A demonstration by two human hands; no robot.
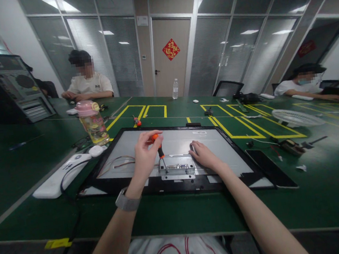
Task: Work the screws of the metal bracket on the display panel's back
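Observation:
A monitor [220,145] lies face down on the green table, back cover off, showing a silver metal plate and a small port bracket [177,171] near its front edge. My left hand [144,152] is closed round an orange-handled screwdriver [158,146], held upright with its tip down on the bracket. My right hand [202,155] rests on the metal plate just right of the bracket, fingers curled and pressing down. Thin coloured wires [117,162] run across the left part of the panel.
A pink-lidded bottle [92,121] and a white power strip [60,176] sit to the left, a dark phone [270,168] to the right. A computer case [8,86] stands far left. A white fan guard [297,117] lies right. Two other people sit at the table's far side.

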